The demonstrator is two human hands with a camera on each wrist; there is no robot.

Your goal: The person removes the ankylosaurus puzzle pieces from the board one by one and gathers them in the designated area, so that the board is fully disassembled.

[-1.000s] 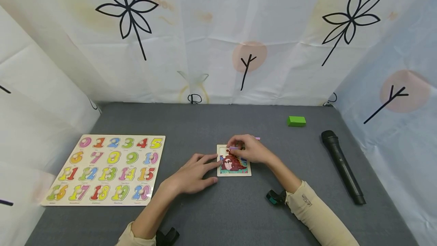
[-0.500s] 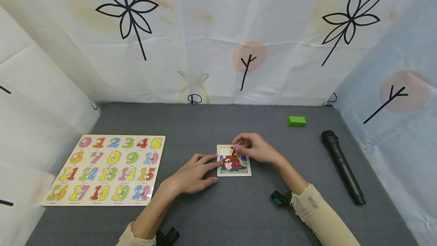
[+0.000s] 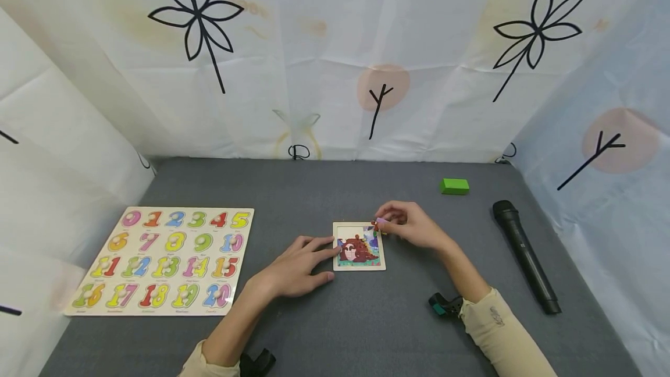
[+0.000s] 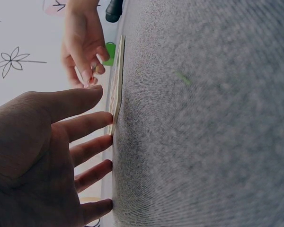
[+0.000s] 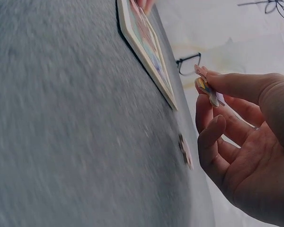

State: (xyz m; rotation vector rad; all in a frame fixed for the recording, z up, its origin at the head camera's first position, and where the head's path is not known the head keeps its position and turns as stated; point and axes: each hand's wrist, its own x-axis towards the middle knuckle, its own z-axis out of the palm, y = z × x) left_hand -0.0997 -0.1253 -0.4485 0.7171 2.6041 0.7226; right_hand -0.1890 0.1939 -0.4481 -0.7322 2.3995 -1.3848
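Note:
A small jigsaw puzzle in a pale wooden frame (image 3: pixel 359 267) lies mid-table; its picture is filled at the bottom and right, while bare board shows at the upper left. My left hand (image 3: pixel 297 267) rests beside it, fingers spread, with the fingertips at the frame's left edge. Over the frame's upper right corner, my right hand (image 3: pixel 410 224) pinches jigsaw pieces (image 5: pixel 209 92) between thumb and fingers. They look like more than one, with pink, yellow and blue showing in the right wrist view. Another jigsaw piece (image 5: pixel 185 151) lies on the table below that hand, hidden from the head view.
A wooden number board (image 3: pixel 162 260) with numbers 0 to 20 lies at the left. At the back right sits a green block (image 3: pixel 454 186), and a black microphone (image 3: pixel 525 255) lies along the right side. White printed cloth (image 3: pixel 324 45) walls in the grey table.
My right hand has moved right, from over the top of the puzzle to its upper right corner, taking pieces along and uncovering bare board. My left hand has stayed in place.

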